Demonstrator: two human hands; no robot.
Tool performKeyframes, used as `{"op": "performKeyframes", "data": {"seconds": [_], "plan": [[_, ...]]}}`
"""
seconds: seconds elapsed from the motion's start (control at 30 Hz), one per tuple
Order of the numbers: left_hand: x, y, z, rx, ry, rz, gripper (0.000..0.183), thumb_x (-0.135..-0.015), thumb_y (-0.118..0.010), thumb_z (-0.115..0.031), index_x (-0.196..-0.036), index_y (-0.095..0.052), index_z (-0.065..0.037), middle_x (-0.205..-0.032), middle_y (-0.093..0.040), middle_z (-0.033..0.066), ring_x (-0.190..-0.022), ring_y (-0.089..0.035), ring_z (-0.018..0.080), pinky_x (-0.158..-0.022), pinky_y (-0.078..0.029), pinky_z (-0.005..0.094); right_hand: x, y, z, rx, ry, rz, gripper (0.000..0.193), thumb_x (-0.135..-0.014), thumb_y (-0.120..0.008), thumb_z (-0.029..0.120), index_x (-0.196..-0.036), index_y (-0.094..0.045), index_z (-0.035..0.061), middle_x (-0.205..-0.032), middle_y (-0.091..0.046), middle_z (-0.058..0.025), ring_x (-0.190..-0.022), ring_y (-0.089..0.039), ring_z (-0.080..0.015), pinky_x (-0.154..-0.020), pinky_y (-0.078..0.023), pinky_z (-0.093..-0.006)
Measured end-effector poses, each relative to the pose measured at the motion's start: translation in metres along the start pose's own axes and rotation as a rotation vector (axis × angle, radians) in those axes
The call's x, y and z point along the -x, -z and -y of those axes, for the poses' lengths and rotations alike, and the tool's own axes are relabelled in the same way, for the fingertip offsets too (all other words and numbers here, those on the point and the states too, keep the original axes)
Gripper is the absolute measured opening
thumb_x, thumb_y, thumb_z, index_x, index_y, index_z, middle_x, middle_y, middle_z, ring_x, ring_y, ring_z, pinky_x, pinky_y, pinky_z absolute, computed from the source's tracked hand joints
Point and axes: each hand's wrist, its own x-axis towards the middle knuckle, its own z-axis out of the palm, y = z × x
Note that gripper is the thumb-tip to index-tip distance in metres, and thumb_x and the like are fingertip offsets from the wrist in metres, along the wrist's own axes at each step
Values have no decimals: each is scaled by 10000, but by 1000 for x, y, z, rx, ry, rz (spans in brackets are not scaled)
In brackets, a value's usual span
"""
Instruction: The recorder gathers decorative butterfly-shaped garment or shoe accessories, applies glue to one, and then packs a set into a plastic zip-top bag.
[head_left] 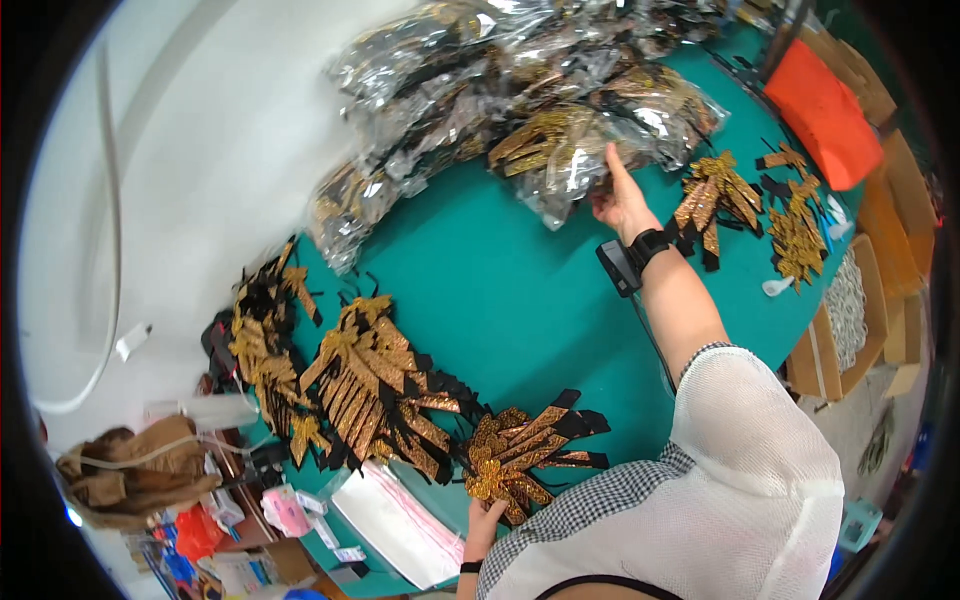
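At the table's near edge my left hand (487,520) has its fingers closed at the lower edge of a bunch of gold-and-black glitter bows (510,455) with black strip ends. Stretched toward the far side, my right hand (627,212) grips the near edge of a clear plastic bag (565,150) of similar gold-and-black pieces. Its thumb points up along the bag, and its other fingers are partly hidden. More crinkled bags (430,95) are heaped behind it. Right of this hand lies a small pile of glitter bows (715,200).
Larger piles of bows (365,370) cover the green table's (480,270) left side. A white sheet with pink edges (395,520) lies in front. At right are loose gold pieces (797,235), an orange-red bag (825,115) and an open cardboard box (820,345) beside the table.
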Motion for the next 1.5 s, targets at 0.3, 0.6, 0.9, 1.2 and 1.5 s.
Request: {"op": "performKeyframes", "data": {"seconds": [0.3, 0.6, 0.9, 1.2, 1.5], "plan": [[-10, -5, 8, 203, -61, 93, 442, -774, -651, -103, -1143, -442, 22, -1058, -562, 68, -943, -537, 139, -826, -438, 285, -14, 8, -6, -194, 171, 232, 293, -825, -611, 255, -1075, -571, 106, -1075, -598, -52, -967, -570, -219, -857, -456, -404], [-16, 0, 14, 170, -135, 180, 489, -749, -683, -95, -1160, -445, 24, -1083, -554, 72, -974, -528, 144, -847, -432, 288, 131, -8, -95, -69, -50, 513, 291, -835, -573, 262, -1066, -565, 85, -1014, -611, -63, -965, -573, -233, -852, -460, -412], [-24, 5, 16, -49, -195, 181, 604, -728, -714, -263, -1174, -434, 33, -1045, -586, 138, -936, -579, 196, -832, -456, 306, 166, -244, -197, -82, -266, 660, 221, -791, -637, 265, -945, -612, 110, -935, -642, -27, -850, -606, -190, -759, -486, -372], [-104, 18, 149, -270, -295, 37, 476, -723, -710, -201, -1082, -484, 17, -907, -602, 118, -788, -583, 183, -693, -464, 301, 14, -352, -253, -437, 66, 300, 652, -726, -709, 245, -1232, -344, 55, -1173, -479, -93, -1004, -515, -245, -827, -453, -432], [-84, 49, 134, -79, -210, -9, 449, -715, -704, -149, -1071, -487, 17, -882, -605, 103, -736, -568, 151, -643, -453, 283, 4, -362, -250, -173, 72, 152, 660, -762, -666, 404, -1243, -407, 33, -1253, -447, -102, -1096, -465, -229, -918, -385, -413]]}}
